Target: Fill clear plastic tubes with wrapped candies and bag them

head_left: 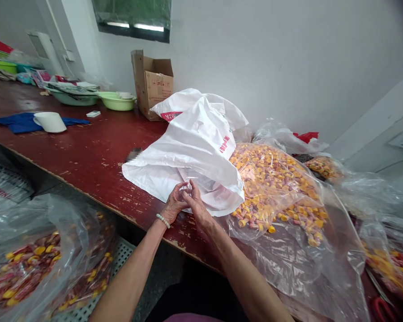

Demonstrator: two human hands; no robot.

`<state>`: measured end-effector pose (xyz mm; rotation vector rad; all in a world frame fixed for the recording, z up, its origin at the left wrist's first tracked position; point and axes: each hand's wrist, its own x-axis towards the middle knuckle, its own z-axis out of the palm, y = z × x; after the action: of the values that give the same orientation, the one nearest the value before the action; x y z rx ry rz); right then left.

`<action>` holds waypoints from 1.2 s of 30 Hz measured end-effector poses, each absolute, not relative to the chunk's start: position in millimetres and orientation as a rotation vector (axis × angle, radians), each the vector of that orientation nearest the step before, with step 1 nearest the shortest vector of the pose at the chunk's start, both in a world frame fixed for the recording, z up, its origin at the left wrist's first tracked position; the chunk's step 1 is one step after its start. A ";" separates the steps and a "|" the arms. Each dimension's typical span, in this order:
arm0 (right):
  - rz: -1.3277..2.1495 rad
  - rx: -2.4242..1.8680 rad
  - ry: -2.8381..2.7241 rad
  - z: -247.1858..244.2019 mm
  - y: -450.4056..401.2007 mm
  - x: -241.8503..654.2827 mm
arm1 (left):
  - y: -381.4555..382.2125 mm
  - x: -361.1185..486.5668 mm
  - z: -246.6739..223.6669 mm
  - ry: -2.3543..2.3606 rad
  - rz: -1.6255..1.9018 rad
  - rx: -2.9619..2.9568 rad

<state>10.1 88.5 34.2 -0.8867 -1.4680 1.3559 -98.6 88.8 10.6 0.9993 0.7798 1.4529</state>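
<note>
My left hand (174, 202), with a pale bead bracelet (163, 221) at its wrist, and my right hand (196, 204) meet at the table's front edge. The fingers of both are curled together around small clear plastic pieces (188, 185), whose exact kind is too small to tell. Just beyond them lies a white woven sack (191, 138) with red print, its wide mouth facing me. To the right of my hands, a large clear plastic bag (289, 241) holds many small yellow caps (268, 179), some with reddish parts.
The worn red table (97, 156) runs along the wall. A cardboard box (156, 87), a green basin (117, 101) and a white mug (52, 122) on blue cloth stand farther left. Below left is a bag of red-and-yellow pieces (27, 268). Red-handled scissors (381, 308) lie lower right.
</note>
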 end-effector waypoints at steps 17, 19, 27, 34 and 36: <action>0.670 -0.947 -1.956 69.0 28.2 62.9 | 81.2 -98.4 17.8 1.028 1.575 0.936; 0.488 -1.019 -1.880 76.2 16.5 108.1 | 82.2 -99.5 16.6 1.042 1.605 0.920; 0.133 -1.711 -1.528 28.8 23.9 276.5 | 38.0 -64.2 34.8 1.030 1.523 1.049; 0.205 -1.750 -1.497 12.6 39.3 283.7 | -3.7 4.9 49.2 0.938 1.199 1.461; 0.227 -1.767 -1.429 18.3 35.1 286.6 | -7.3 15.4 48.0 0.938 1.160 1.512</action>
<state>286.6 35.1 18.3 -1.7673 -1.4290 0.2266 15.4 -7.3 48.0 1.5118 0.9378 1.1596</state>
